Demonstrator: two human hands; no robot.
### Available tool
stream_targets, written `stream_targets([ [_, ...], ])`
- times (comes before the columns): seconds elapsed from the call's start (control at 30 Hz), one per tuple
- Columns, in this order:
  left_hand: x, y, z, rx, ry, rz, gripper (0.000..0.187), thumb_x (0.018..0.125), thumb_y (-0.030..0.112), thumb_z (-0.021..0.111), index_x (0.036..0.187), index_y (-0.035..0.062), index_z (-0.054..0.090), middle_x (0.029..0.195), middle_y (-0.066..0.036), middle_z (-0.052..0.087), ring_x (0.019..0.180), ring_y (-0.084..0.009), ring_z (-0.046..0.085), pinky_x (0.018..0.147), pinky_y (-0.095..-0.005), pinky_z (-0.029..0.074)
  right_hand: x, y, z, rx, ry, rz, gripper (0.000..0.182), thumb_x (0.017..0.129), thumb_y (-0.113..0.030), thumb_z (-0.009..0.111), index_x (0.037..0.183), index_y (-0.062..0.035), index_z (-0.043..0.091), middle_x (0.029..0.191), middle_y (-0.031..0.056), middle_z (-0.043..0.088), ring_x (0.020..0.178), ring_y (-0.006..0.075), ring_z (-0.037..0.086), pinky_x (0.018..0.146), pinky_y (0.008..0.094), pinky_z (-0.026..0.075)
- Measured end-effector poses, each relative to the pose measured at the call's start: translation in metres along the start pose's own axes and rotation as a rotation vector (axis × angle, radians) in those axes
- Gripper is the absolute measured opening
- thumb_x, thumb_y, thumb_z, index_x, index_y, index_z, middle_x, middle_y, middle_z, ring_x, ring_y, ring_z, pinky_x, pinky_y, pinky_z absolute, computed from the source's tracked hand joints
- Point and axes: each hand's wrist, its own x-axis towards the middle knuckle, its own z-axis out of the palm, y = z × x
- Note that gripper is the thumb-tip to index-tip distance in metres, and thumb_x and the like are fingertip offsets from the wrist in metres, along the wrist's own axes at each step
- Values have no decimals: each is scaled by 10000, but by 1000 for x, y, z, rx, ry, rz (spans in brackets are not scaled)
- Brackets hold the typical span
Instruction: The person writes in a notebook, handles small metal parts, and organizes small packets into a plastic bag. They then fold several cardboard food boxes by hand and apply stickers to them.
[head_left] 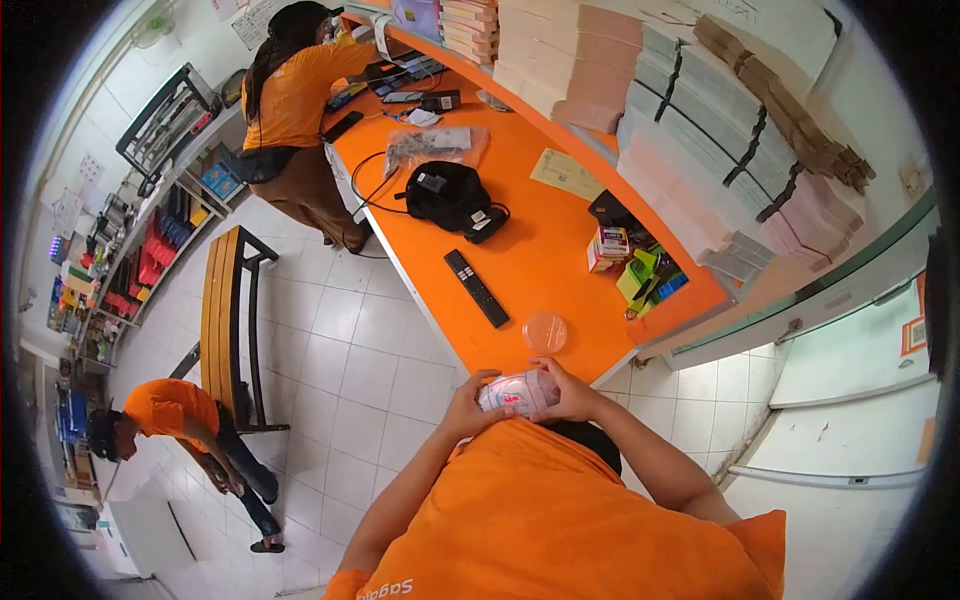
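Close to my body, at the near end of the orange table (pixel 400 235), I hold a small pinkish-white packet (pixel 520 393) with blue and red print. My left hand (pixel 468 405) wraps its left side and my right hand (pixel 572 392) grips its right side. A round clear lid or dish (pixel 545 333) lies on the table just beyond my hands. Further up are a black remote control (pixel 477 288) and a black bag (pixel 450 198) with a cable beside it.
Stacked paper bundles (pixel 690 130) fill the shelf at right, above a cubby with a small box (pixel 608 248) and green items. One person (pixel 290 95) leans at the table's far end; another (pixel 175 410) bends beside a wooden bench (pixel 222 330) at left.
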Motion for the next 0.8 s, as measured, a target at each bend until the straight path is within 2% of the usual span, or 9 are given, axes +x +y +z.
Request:
stream_targets([
  [0.07, -1, -8, 5, -307, 90, -107, 679, 813, 248, 870, 1358, 27, 530, 1093, -149, 697, 971, -195, 702, 781, -310, 578, 1, -5, 5, 53, 21, 92, 1181, 633, -343, 977, 1532, -102, 251, 1414, 194, 517, 1339, 294, 496, 1128, 414, 389],
  [0.2, -6, 9, -6, -421, 197, -246, 504, 911, 187, 774, 1338, 47, 545, 1056, -133, 687, 952, -164, 693, 736, -270, 574, 17, -14, 13, 115, -29, 29, 1141, 641, -236, 977, 1510, -101, 250, 1391, 200, 527, 1328, 299, 504, 1125, 416, 394],
  [0.27, -1, 3, -14, -474, 345, -359, 391, 1008, 222, 623, 1347, 50, 534, 1181, -138, 637, 997, -191, 650, 807, -338, 571, 30, -16, 19, 303, 59, 23, 1020, 685, -172, 950, 1464, -104, 295, 1393, 184, 540, 1311, 275, 524, 1066, 383, 456],
  [0.3, 2, 19, -25, -357, 382, -244, 478, 1068, 401, 475, 1417, 74, 464, 1255, -183, 610, 1091, -227, 634, 892, -389, 554, 38, -21, 19, 299, 46, 20, 1020, 685, -172, 950, 1464, -104, 295, 1393, 184, 540, 1311, 275, 524, 1066, 383, 456],
  [0.33, 3, 26, -32, -360, 397, -243, 478, 1068, 401, 475, 1417, 74, 464, 1255, -183, 610, 1091, -227, 634, 892, -389, 554, 47, -30, 15, 475, 76, 49, 927, 710, -140, 929, 1429, -97, 345, 1369, 166, 556, 1272, 257, 554, 1013, 361, 492],
  [0.4, 6, 43, -48, -847, 400, -136, 600, 1071, 516, 383, 1488, 85, 351, 1358, -215, 566, 1212, -279, 593, 983, -425, 510, 65, -50, 3, 639, 91, 78, 835, 734, -108, 907, 1393, -90, 396, 1344, 147, 573, 1232, 240, 583, 961, 338, 527],
  [0.6, -65, 48, -79, -680, 561, -186, 556, 1072, 481, 419, 1482, 115, 335, 1417, -207, 550, 1229, -301, 605, 998, -430, 497, 144, -38, -56, 1082, 497, -195, 590, 814, -132, 847, 1309, -48, 536, 1278, 128, 604, 1053, 246, 682, 848, 375, 608],
  [0.7, -130, 25, -77, -663, 636, -328, 519, 1054, 402, 511, 1446, 82, 395, 1350, -194, 607, 1173, -287, 642, 943, -405, 516, 165, -11, -80, 929, 616, 68, 766, 833, -181, 836, 1454, -63, 403, 1352, 150, 567, 1118, 289, 662, 855, 422, 614],
  [0.8, -207, 22, -84, -373, 807, -435, 346, 980, 171, 659, 1284, 34, 565, 1060, -122, 713, 968, -189, 692, 837, -324, 532, 171, -14, -63, 973, 693, 415, 905, 839, -203, 828, 1533, -101, 255, 1428, 183, 488, 1170, 320, 625, 865, 496, 582],
])
